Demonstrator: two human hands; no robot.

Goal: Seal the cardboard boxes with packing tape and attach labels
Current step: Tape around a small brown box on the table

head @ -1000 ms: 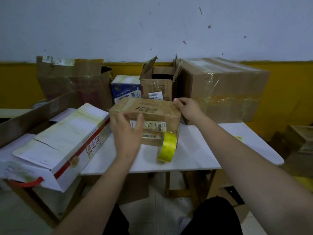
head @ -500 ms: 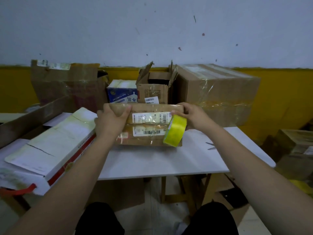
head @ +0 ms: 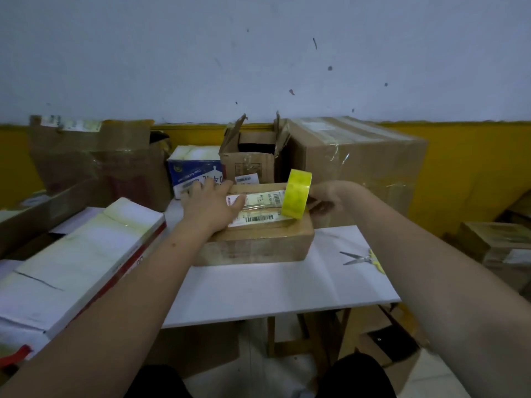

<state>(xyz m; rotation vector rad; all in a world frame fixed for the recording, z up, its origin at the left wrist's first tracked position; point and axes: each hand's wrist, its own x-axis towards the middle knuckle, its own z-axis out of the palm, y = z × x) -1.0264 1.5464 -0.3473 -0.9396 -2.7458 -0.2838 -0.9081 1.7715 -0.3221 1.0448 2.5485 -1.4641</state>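
A small brown cardboard box (head: 258,242) lies flat on the white table (head: 273,291). Its top carries two white barcode labels (head: 258,208). My left hand (head: 212,205) presses flat on the left part of the box top, fingers straight, partly over the labels. A yellow roll of packing tape (head: 297,193) stands on edge at the box's right end. My right hand (head: 330,196) holds the roll from behind, fingers curled at it; the grip itself is partly hidden by the roll.
Scissors (head: 359,257) lie on the table to the right of the box. A large taped carton (head: 359,168), an open torn box (head: 250,159) and a blue-white carton (head: 195,170) stand behind. A long white box with red trim (head: 80,259) lies at left.
The small box went from being held tilted up in both hands to lying flat with the labels on top. My left hand moved onto its top. The tape roll rose to the box's right end.
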